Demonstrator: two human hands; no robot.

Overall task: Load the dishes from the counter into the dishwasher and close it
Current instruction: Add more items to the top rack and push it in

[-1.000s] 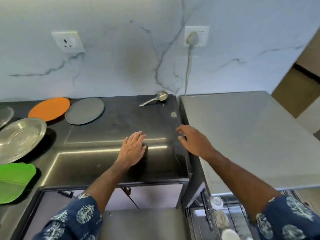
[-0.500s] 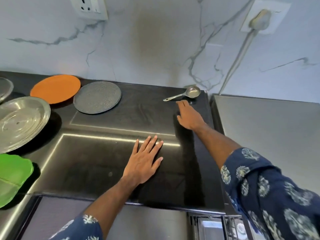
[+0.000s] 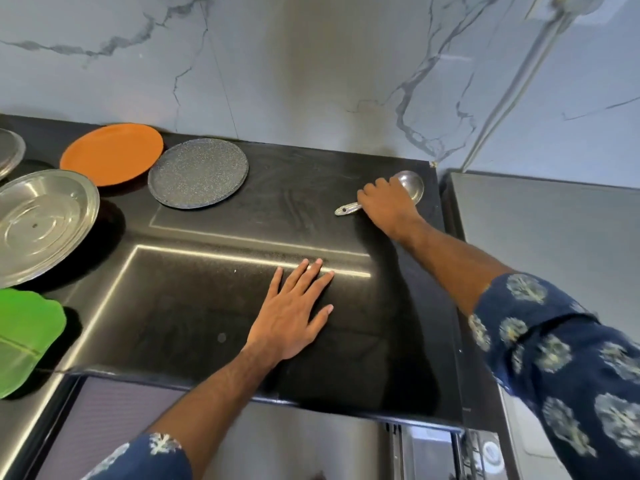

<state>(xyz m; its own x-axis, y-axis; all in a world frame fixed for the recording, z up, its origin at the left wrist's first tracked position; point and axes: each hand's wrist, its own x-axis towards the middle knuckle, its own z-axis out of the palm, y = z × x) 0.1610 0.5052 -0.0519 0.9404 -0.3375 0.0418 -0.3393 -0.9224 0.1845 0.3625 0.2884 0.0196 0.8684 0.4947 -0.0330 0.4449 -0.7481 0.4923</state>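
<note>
Steel ladle [image 3: 408,187] at counter's [image 3: 214,306] back right corner, long axis running bowl-at-corner to handle tip pointing left-forward. My right hand [image 3: 389,206] over its handle, fingers curling down; grip closure unclear. My left hand [image 3: 294,315] flat, open, mid-counter near front edge.

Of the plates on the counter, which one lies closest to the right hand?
The speckled grey plate, beside the orange plate; the steel plate and green plate lie farther from the right hand.
</note>
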